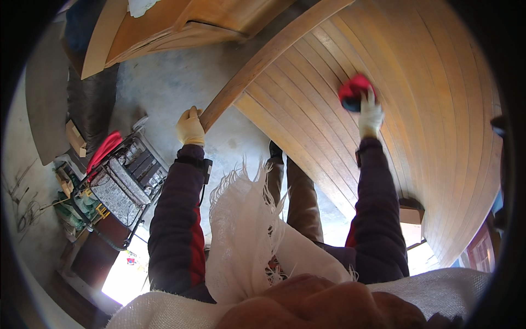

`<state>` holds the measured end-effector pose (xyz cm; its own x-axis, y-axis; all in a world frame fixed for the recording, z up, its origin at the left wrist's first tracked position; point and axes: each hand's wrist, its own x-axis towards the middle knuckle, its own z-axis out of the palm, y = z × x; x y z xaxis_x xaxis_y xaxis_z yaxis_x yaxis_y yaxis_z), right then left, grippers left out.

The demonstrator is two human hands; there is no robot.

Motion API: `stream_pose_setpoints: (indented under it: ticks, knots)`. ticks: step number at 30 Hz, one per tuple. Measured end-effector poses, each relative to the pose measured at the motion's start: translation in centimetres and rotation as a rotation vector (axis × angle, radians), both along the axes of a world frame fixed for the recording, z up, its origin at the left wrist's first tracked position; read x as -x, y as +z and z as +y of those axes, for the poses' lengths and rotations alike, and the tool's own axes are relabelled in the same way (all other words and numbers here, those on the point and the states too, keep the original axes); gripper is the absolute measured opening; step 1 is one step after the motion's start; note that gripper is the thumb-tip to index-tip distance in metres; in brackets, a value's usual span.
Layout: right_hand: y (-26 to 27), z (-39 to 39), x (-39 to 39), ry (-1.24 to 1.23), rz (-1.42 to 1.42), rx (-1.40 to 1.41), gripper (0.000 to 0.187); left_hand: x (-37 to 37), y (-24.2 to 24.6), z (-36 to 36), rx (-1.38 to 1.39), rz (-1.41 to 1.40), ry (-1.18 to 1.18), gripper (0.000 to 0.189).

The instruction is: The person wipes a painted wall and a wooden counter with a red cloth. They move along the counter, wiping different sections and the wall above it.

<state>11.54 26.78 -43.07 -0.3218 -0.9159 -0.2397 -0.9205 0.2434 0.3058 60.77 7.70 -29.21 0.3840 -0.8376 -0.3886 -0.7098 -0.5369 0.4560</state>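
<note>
A large wooden panel (394,135) of narrow planks, varnished light brown, fills the right side of the view. Along its upper left edge runs a darker wooden rail (263,68), which looks curved through the lens. My left hand (190,126), in a pale glove, grips the lower end of this rail; its fingertips are partly hidden. My right hand (371,117), gloved too, presses a bunched red and dark cloth (356,91) against the planks. The cloth and right hand are slightly blurred.
A metal-framed chair or cart (123,189) with patterned padding and a red cloth (104,152) stands at left. Orange-brown wooden furniture (172,37) is at the upper left. A cardboard box (411,218) lies beneath the panel. A fringed white scarf (242,230) hangs before me.
</note>
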Motion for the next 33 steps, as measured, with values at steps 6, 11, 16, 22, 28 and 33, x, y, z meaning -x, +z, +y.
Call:
stream_pose_setpoints:
  ticks: [6,11,16,22,28,33]
  knots:
    - [-1.3,16.3,-2.4,-1.034,-0.313,0.067,0.083,0.2,0.4,-0.1,-0.022,-0.105,-0.035,0.040]
    - [-3.5,9.7,-7.3,-1.082,-0.426,0.259,0.078,0.2,0.3,-0.2,-0.017,-0.120,-0.044,0.040]
    - [-0.1,1.2,-20.6,-0.427,-0.614,-0.056,0.077,0.2,0.2,-0.1,-0.005,-0.143,-0.059,0.040]
    - [2.4,4.6,-25.3,0.070,-0.745,-0.068,0.067,0.5,0.5,-0.1,-0.008,-0.184,-0.112,0.043]
    - [-0.2,9.5,-12.9,-0.786,-0.551,0.208,0.079,0.2,0.5,-0.1,-0.043,-0.175,-0.130,0.046]
    - [-1.9,7.2,-13.7,-0.945,-0.368,0.108,0.091,0.1,0.5,-0.3,-0.052,-0.159,-0.137,0.046]
